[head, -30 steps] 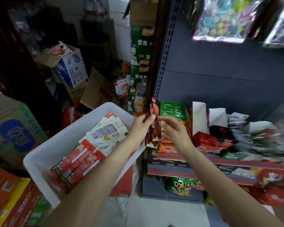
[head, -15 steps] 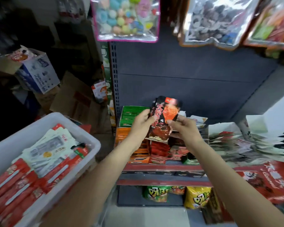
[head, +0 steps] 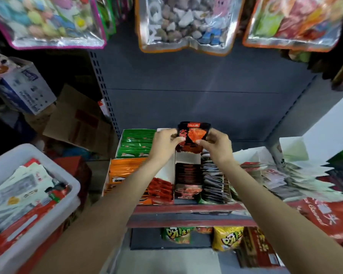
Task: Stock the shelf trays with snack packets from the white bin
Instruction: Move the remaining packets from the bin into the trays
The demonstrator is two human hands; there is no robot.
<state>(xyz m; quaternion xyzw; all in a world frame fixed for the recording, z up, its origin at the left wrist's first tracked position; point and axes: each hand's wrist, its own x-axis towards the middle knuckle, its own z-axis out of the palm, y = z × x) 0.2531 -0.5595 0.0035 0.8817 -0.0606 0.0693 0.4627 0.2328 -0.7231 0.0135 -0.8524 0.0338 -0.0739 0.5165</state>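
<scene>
Now both hands, left hand (head: pixel 163 144) and right hand (head: pixel 218 146), pinched upright black-and-orange packet (head: pixel 193 135) directly above open tray slot (head: pixel 187 158) near shelf's back edge.

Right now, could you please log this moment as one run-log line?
left hand: grips packet | right hand: grips packet | black-and-red snack packet: held upright over shelf tray | white bin: stocked

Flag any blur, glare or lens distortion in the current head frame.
Head view: centre sharp, black-and-red packet readable between left hand and right hand; right-edge paper packets smeared; glare on hanging foil bags; wide-angle bowing along shelf upright; left storage area dim.
</scene>
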